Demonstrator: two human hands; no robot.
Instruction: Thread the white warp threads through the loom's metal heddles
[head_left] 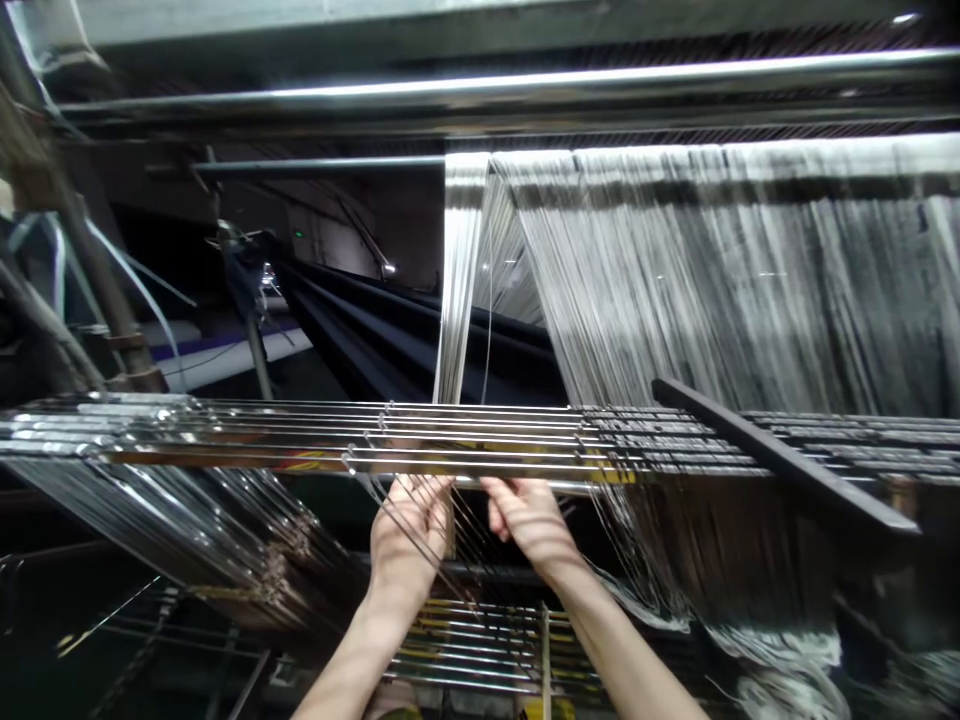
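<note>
Both my hands reach up from below to a row of parallel steel rods on a weaving loom. My left hand has its fingers at the lowest rod, and fine warp threads cross in front of it. My right hand sits just to the right, its fingertips pressed together at the same rod. Whether either hand grips a rod or thread is hidden. Above the rods, a broad sheet of pale warp threads hangs down.
A dark flat bar lies diagonally across the rods at right. Banks of steel rods and threads slope down at left, with more rods below my hands. A long steel roller crosses overhead. Dark cloth runs behind the threads.
</note>
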